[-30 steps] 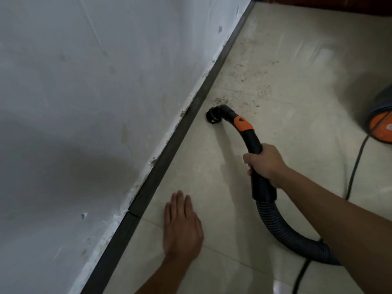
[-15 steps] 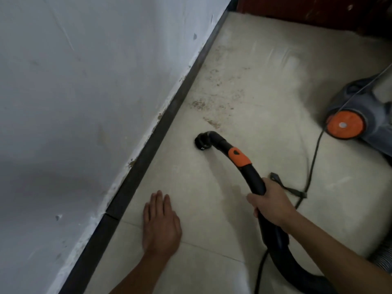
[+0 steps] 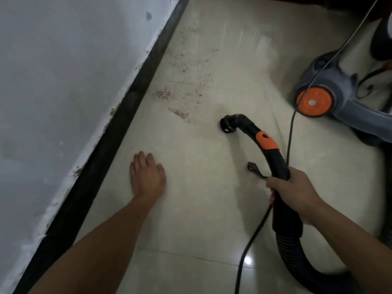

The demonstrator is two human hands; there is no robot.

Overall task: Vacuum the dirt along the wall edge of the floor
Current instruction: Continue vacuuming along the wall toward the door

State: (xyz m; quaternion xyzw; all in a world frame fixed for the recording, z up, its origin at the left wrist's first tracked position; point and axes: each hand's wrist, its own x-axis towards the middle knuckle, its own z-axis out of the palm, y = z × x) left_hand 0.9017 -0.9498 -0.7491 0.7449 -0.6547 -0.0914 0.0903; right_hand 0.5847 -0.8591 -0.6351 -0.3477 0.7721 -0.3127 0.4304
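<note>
My right hand (image 3: 293,188) is wrapped around the black vacuum handle (image 3: 275,166), its nozzle (image 3: 227,124) pointing at the floor (image 3: 201,209) — well apart from the dark baseboard (image 3: 127,107). Reddish dirt (image 3: 179,113) lies between them. My left hand (image 3: 147,177) rests flat, fingers spread, holding nothing — beside the baseboard

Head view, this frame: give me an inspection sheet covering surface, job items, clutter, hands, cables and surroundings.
Surface: pale tiled floor, reddish dirt scattered near the black baseboard.
Job's things: hose nozzle at the floor, apart from the baseboard, short of the dirt.
Clutter: small black strap on the floor.
Hands: left hand flat on the floor, empty; right hand gripping the hose handle.
Cables: black cord runs past the hose.
Surroundings: grey wall; vacuum body at right.
</note>
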